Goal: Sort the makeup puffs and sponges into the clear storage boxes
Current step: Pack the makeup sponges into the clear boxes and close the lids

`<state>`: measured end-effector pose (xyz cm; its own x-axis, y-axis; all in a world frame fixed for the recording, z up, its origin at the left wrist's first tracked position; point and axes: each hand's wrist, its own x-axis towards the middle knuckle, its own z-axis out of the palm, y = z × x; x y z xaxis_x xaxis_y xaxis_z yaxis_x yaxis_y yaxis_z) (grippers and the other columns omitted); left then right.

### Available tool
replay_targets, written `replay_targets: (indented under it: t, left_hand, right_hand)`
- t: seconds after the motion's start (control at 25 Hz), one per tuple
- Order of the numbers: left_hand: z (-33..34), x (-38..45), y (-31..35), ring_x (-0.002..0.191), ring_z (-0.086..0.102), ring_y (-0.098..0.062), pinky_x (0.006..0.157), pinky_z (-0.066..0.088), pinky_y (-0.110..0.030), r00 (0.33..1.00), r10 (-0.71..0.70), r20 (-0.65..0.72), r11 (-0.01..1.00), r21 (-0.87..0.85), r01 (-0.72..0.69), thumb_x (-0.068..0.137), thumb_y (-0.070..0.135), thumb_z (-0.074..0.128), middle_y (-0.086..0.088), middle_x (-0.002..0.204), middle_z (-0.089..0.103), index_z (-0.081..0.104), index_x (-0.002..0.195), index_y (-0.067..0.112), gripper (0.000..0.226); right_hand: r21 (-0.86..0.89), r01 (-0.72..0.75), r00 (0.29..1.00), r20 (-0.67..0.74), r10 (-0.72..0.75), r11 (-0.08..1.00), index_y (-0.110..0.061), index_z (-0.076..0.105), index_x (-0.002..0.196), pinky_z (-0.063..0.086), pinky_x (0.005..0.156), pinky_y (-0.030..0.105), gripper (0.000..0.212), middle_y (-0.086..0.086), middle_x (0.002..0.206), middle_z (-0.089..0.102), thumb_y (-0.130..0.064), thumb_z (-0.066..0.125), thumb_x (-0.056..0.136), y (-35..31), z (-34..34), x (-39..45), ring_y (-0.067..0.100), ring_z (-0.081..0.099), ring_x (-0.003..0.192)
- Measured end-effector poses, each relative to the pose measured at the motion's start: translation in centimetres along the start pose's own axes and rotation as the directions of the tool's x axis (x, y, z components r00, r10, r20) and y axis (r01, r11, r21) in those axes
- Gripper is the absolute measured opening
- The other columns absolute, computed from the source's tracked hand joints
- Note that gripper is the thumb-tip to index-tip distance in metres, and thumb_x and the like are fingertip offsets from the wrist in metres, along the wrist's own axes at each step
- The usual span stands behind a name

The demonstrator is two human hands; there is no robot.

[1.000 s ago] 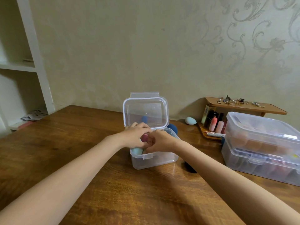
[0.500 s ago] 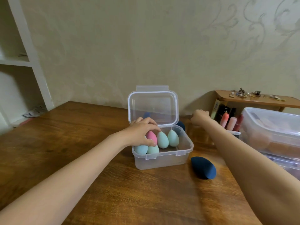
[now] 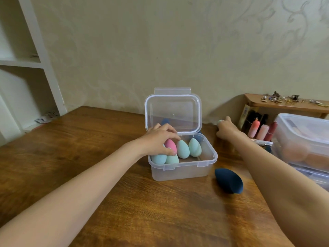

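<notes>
Right hand (image 3: 227, 129) curls on a pale sponge (image 3: 220, 121) right of the box (image 3: 183, 171); left hand (image 3: 160, 138) pinches the pink sponge (image 3: 170, 146) standing inside it. Sponges look light, soft and squashy: grip gently at the fat middle. 1 navy sponge (image 3: 229, 182) lies just right of the box.

Soft, even, warm-tinted light fills the room, neither harsh nor dim. Shadows are faint: a dark patch lies on the table (image 3: 106, 193) beside the navy sponge (image 3: 228, 182), and the corner under the wooden shelf (image 3: 284, 106) is dim. The clear box lid (image 3: 172, 113) carries pale sheen, no hard glare. Wide-angle distortion bends the white shelving (image 3: 26, 63) at the left edge and stretches the forearms. The view is slightly soft, with blur on the stacked boxes (image 3: 302, 139) at right.
</notes>
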<state>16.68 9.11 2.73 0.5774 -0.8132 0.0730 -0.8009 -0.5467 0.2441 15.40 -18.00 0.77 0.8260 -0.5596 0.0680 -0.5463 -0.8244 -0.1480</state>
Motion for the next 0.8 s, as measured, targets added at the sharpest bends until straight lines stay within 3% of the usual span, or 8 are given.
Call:
replay_targets:
  t: [0.16, 0.28, 0.4, 0.44, 0.52, 0.6, 0.68, 0.8]
  left_hand:
    - [-0.1, 0.0, 0.0, 0.127, 0.028, -0.019, 0.107, 0.026, -0.038, 1.000, -0.019, 0.011, 1.000, -0.011, 0.019, 0.086, 0.033, 0.063, 0.005, 0.141, 0.036, 0.048, 0.133, 0.032, 0.049]
    - [-0.1, 0.0, 0.0, 0.129, 0.028, -0.020, 0.108, 0.027, -0.039, 1.000, -0.023, 0.013, 1.000, -0.017, 0.023, 0.086, 0.032, 0.064, 0.004, 0.141, 0.036, 0.050, 0.132, 0.031, 0.048]
    - [-0.2, -0.1, 0.4, 0.129, 0.028, -0.022, 0.109, 0.027, -0.040, 1.000, -0.023, 0.018, 1.000, -0.005, 0.023, 0.086, 0.034, 0.063, 0.003, 0.141, 0.036, 0.049, 0.132, 0.031, 0.049]
    - [-0.2, -0.1, 0.4, 0.128, 0.029, -0.023, 0.109, 0.027, -0.040, 1.000, -0.024, 0.016, 1.000, -0.002, 0.024, 0.085, 0.035, 0.063, 0.003, 0.141, 0.037, 0.050, 0.131, 0.032, 0.048]
    - [-0.3, -0.2, 0.5, 0.125, 0.031, -0.023, 0.109, 0.027, -0.038, 1.000, -0.023, 0.012, 1.000, -0.003, 0.023, 0.085, 0.036, 0.064, 0.003, 0.139, 0.038, 0.052, 0.129, 0.033, 0.046]
    - [-0.4, -0.3, 0.7, 0.125, 0.031, -0.023, 0.109, 0.026, -0.038, 0.999, -0.037, 0.025, 0.999, -0.011, 0.037, 0.085, 0.037, 0.064, 0.004, 0.139, 0.038, 0.052, 0.129, 0.032, 0.047]
    - [-0.4, -0.4, 1.1, 0.128, 0.029, -0.023, 0.109, 0.023, -0.038, 0.997, -0.057, 0.049, 0.998, 0.004, 0.057, 0.085, 0.038, 0.064, 0.005, 0.141, 0.035, 0.048, 0.133, 0.030, 0.052]
    - [-0.4, -0.4, 1.4, 0.127, 0.029, -0.023, 0.106, 0.023, -0.037, 0.996, -0.062, 0.064, 0.996, 0.060, 0.058, 0.086, 0.041, 0.061, 0.005, 0.144, 0.032, 0.042, 0.137, 0.026, 0.057]
  right_hand:
    - [0.219, 0.054, 0.972, -0.234, -0.001, 0.974, 0.007, 0.063, 0.104, 0.047, 0.092, 0.038, 0.021, 0.021, 0.128, 0.040, -0.005, 0.058, 0.088, -0.5, -1.2, -1.0, 0.034, 0.052, 0.101]
    - [0.505, 0.190, 0.941, -0.340, -0.009, 0.842, 0.001, 0.058, 0.107, 0.046, 0.090, 0.036, 0.030, 0.016, 0.117, 0.055, -0.015, 0.066, 0.084, -2.0, -5.1, -3.9, 0.029, 0.053, 0.108]
    - [0.535, 0.417, 0.887, -0.418, -0.199, 0.734, -0.002, 0.049, 0.113, 0.052, 0.086, 0.039, 0.040, 0.014, 0.113, 0.060, -0.020, 0.068, 0.083, -3.8, -9.0, -8.6, 0.028, 0.061, 0.100]
    - [0.511, 0.466, 0.882, -0.339, -0.328, 0.723, -0.002, 0.049, 0.114, 0.054, 0.082, 0.037, 0.039, 0.014, 0.114, 0.062, -0.018, 0.068, 0.084, -4.3, -9.9, -10.1, 0.028, 0.063, 0.094]
    - [0.445, 0.482, 0.831, 0.041, -0.555, 0.755, -0.006, 0.054, 0.114, 0.054, 0.072, 0.029, 0.032, 0.014, 0.109, 0.065, -0.013, 0.065, 0.085, -5.5, -10.4, -12.8, 0.022, 0.064, 0.080]
    - [0.199, 0.547, 0.749, 0.319, -0.581, 0.813, -0.017, 0.060, 0.115, 0.052, 0.073, 0.026, 0.030, 0.011, 0.102, 0.066, -0.012, 0.064, 0.085, -6.7, -9.2, -14.3, 0.016, 0.058, 0.076]
    - [0.005, 0.614, 0.733, 0.366, -0.573, 0.789, -0.022, 0.063, 0.116, 0.048, 0.074, 0.025, 0.031, 0.005, 0.099, 0.063, -0.015, 0.063, 0.086, -7.5, -7.3, -14.9, 0.013, 0.054, 0.076]
    - [-0.023, 0.603, 0.766, 0.297, -0.570, 0.797, -0.008, 0.056, 0.120, 0.045, 0.077, 0.029, 0.034, 0.011, 0.111, 0.061, -0.016, 0.059, 0.087, -8.1, -5.5, -15.5, 0.019, 0.052, 0.085]
